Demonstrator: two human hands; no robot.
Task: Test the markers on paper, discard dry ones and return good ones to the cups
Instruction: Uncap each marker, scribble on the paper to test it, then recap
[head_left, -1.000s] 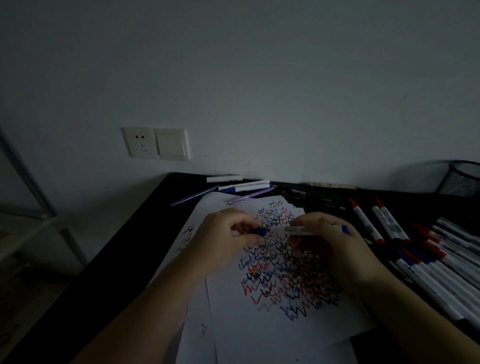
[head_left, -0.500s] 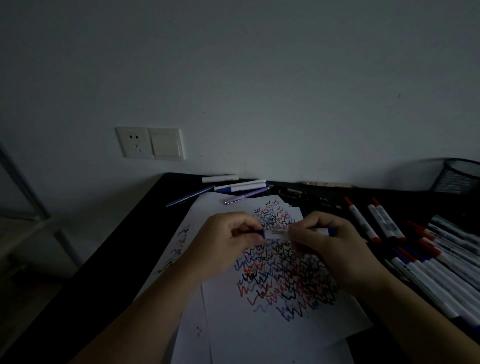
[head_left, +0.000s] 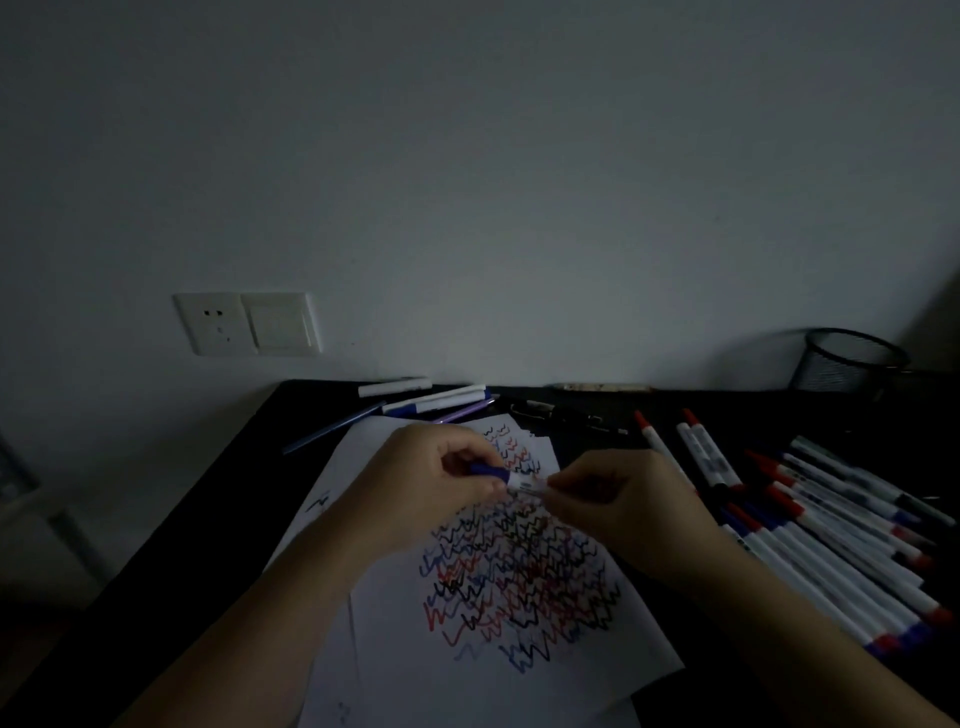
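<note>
Both hands hold one white marker (head_left: 525, 484) with a blue cap above the scribbled paper (head_left: 519, 582). My left hand (head_left: 431, 483) pinches the blue cap end. My right hand (head_left: 618, 499) grips the white barrel, most of which it hides. The paper is covered in red, blue and black zigzag lines. A large heap of white markers (head_left: 831, 535) with red, blue and black caps lies on the black desk to the right. A black mesh cup (head_left: 847, 361) stands at the back right.
Several pens and markers (head_left: 426, 402) lie at the desk's back edge behind the paper. More paper sheets (head_left: 332, 499) stick out at the left. A wall socket and switch (head_left: 247, 323) sit on the wall. The desk's left edge (head_left: 208, 499) runs diagonally.
My hands have drawn closer together along the marker, so less of the white barrel shows between them. The view has shifted slightly.
</note>
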